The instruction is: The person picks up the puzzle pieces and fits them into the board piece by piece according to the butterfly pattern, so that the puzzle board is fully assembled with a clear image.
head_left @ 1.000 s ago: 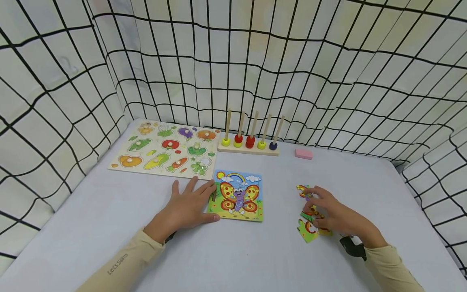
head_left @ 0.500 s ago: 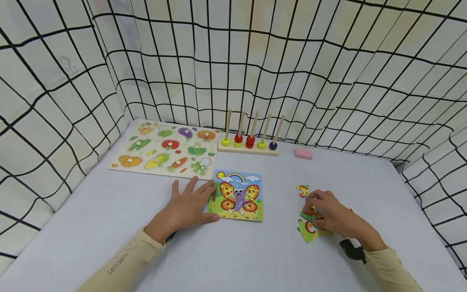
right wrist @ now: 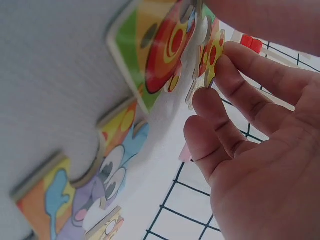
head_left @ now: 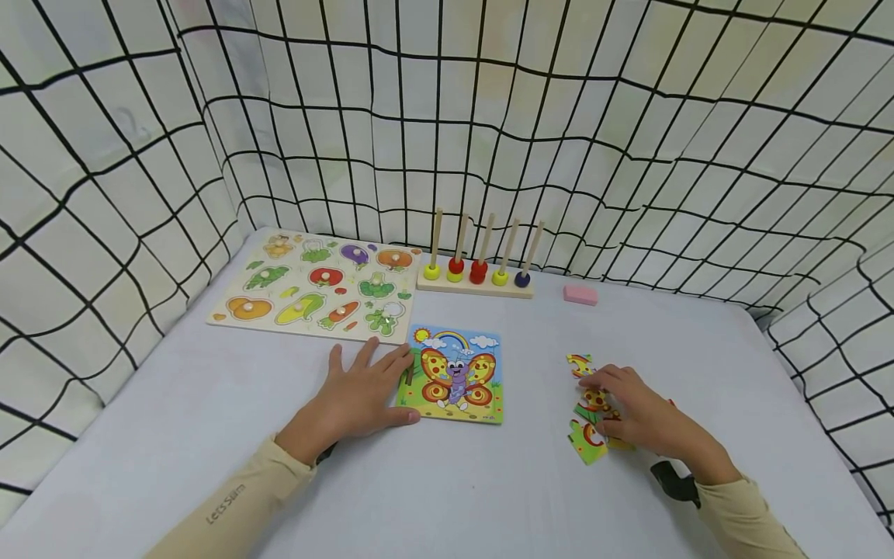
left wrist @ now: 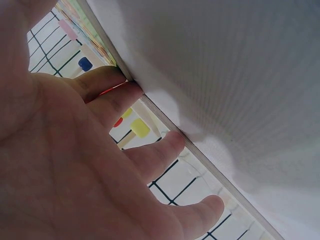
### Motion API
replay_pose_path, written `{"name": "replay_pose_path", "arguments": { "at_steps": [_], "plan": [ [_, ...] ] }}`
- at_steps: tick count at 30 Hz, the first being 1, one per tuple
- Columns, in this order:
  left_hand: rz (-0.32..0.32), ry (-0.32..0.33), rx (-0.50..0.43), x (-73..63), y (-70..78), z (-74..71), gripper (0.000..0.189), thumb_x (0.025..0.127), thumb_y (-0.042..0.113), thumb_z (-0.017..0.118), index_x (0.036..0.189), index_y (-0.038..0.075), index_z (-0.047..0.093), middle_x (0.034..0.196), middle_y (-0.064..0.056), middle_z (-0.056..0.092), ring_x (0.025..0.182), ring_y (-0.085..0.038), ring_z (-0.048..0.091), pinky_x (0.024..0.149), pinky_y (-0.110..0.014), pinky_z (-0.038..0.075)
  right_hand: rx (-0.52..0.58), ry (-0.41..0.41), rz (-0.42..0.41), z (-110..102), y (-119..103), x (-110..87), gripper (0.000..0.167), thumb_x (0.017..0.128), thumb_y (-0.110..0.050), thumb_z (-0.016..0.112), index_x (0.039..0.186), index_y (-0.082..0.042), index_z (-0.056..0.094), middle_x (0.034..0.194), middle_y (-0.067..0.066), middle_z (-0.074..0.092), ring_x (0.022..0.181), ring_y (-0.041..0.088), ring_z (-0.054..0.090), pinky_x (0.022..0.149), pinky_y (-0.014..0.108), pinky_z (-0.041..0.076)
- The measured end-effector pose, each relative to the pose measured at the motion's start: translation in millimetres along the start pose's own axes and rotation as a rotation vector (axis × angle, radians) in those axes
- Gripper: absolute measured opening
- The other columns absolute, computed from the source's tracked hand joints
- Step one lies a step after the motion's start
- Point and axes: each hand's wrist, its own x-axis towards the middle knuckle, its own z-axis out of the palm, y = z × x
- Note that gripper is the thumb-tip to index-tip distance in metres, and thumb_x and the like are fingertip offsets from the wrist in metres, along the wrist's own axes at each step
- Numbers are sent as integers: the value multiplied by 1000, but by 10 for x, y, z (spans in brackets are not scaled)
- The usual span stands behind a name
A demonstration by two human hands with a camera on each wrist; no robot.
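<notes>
1. Left hand lies spread, touching the butterfly board.
2. Right hand touches jigsaw pieces on the desk; I cannot tell whether it grips.
3. Vegetable board contains knobbed pieces.

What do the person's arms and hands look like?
The long beige fabric left sleeve has dark lettering, too small to read surely; the beige fabric right sleeve looks plain. The left hand and right hand have no gloves. A curved black object shows at the right wrist.
</notes>
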Motion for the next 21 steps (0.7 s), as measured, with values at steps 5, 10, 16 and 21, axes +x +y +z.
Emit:
{"name": "replay_pose_path", "arguments": {
  "at_steps": [5, 10, 16, 21],
  "plan": [
    [1, -2, 1, 1, 2, -4, 91, 94, 58, 77, 163, 8, 45, 172, -11, 36, 158, -51, 19, 113, -87, 7, -22, 4, 10, 8, -4, 8, 43, 89, -10, 88, 128, -12, 69, 131, 3, 60, 121, 28, 50, 95, 46, 54],
    [0, -2, 1, 1, 2, -3, 91, 94, 58, 77, 164, 8, 45, 172, -11, 36, 158, -51, 20, 113, -87, 7, -37, 15, 3, 4, -11, 5, 41, 87, -10, 90, 123, -14, 70, 126, 0, 60, 118, 27, 52, 95, 47, 54],
    [2, 0, 5, 2, -3, 5, 91, 94, 58, 77, 163, 9, 45, 172, -11, 36, 157, -51, 20, 112, -87, 7, -28, 6, 24, -13, -22, 13, 42, 87, -12, 91, 123, -14, 69, 123, -2, 59, 114, 25, 52, 94, 48, 54],
    [5, 3, 7, 5, -10, 8, 91, 94, 59, 77, 164, 9, 45, 172, -11, 35, 157, -51, 20, 113, -87, 8, -16, 5, 24, -44, -24, 14, 36, 90, -10, 87, 121, -14, 70, 121, -2, 60, 115, 25, 56, 95, 49, 55]
  ]
}}
